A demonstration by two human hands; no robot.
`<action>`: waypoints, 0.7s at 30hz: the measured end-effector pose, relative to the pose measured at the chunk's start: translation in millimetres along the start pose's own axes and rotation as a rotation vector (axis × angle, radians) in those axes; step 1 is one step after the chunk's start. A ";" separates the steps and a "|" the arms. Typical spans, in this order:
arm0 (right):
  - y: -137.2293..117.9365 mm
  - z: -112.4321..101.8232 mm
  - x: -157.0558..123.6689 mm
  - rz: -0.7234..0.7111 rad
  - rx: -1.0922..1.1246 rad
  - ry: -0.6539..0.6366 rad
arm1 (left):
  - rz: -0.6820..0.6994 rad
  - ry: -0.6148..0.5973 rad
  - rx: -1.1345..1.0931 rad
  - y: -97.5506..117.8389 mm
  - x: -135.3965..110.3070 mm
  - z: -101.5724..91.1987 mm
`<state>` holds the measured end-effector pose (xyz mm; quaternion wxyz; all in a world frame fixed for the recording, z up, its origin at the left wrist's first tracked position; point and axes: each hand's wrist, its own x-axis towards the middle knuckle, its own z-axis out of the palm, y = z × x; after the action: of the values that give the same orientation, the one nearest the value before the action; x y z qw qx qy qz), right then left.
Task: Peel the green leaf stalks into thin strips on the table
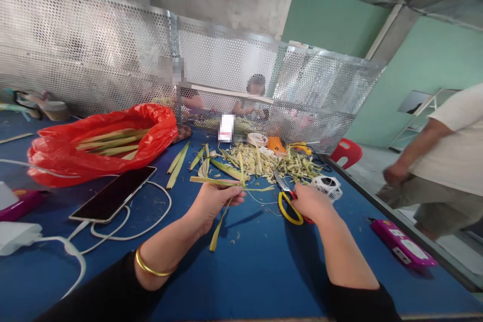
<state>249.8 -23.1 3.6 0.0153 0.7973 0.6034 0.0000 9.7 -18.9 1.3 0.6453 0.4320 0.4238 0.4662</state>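
Observation:
My left hand (219, 201) pinches crossed strips of pale green leaf (243, 183) between thumb and fingers, above the blue table. One strip points up, others stick out to the sides, and one hangs down below the hand. My right hand (309, 204) is closed at the scissors (290, 209), over the red part of the handle; its fingertips are partly hidden. The yellow handle loop faces me and the blades point away, toward a heap of leaf scraps (260, 161). Loose leaf pieces (177, 166) lie left of the heap.
A red plastic bag (56, 161) of long leaves stands at the left, with a phone (113, 195) and white cables before it. A white netted roll (327, 187) and a purple packet (403, 244) lie right. Perforated metal screens (226, 50) stand behind; a person (449, 156) is at right.

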 end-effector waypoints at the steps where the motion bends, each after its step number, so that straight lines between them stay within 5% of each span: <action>1: 3.0 3.6 2.4 0.010 -0.006 -0.024 | 0.007 0.007 -0.006 1.5 0.2 -0.9; 14: 4.0 30.2 4.0 0.122 0.278 0.051 | 0.253 0.051 0.106 10.1 8.5 -12.3; 21: -8.4 24.8 -5.8 -0.079 0.786 0.088 | 0.332 0.122 0.201 3.5 18.3 -21.3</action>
<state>240.6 -27.0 -21.3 -0.3171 0.7178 0.5875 -0.1975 -7.6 2.9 -3.6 0.4865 0.5291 0.4295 0.5467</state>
